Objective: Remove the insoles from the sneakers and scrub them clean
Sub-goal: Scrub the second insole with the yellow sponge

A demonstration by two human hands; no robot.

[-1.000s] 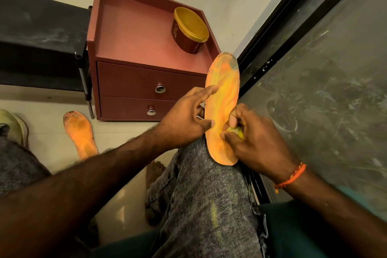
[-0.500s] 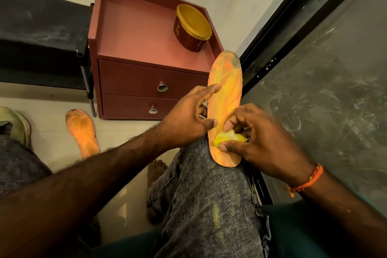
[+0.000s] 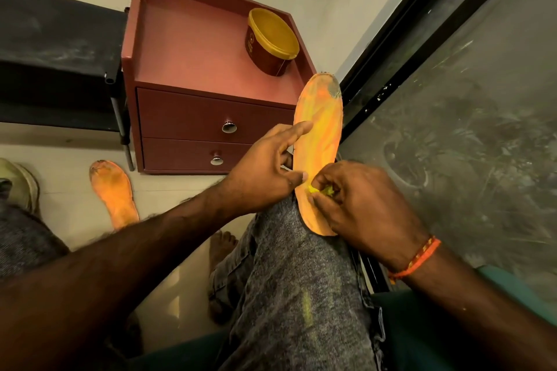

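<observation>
Insole [image 3: 321, 132] (orange, mottled) rests heel-end on the raised knee [image 3: 289, 250], toe end pointing up toward the cabinet [image 3: 193, 117], its toe just beside the cabinet's right front corner. Grey grime patch at the toe tip; heel half partly hidden by the fingers.

Right hand [image 3: 358, 205]: fingers curled, pinching a small yellow scrubber [image 3: 318, 189] (cloth or sponge, can't tell which) against the insole's lower half. Left hand [image 3: 265, 173]: spread, index finger straight along the insole's left edge, thumb tip touching that edge near the scrubber. It braces, doesn't clamp.

Second insole [image 3: 113, 193] lies on the floor, left of the cabinet, below its front. Part of a pale sneaker [image 3: 21, 181] further left, at the view's edge. Brown tub w/ yellow lid [image 3: 272, 41] tilted on the cabinet top, well apart from the work. Dark glass panel [image 3: 452, 144] right of the cabinet.

Step in hand, we judge: scrubbing the 1st insole, heel region. Toe grime looks untouched and the 2nd insole looks dirty, so we put the task at under halfway.

To do it well, we think:
- short strokes, firm pressure, w/ the knee as backing;
- keep the left hand's fingers flat behind and beside the stroke so the thin foam doesn't buckle;
- work upward to the toe patch, shifting the left-hand brace up first, since the unsupported toe end will flex;
- risk: the insole sliding off the knee under a hard push.
</observation>
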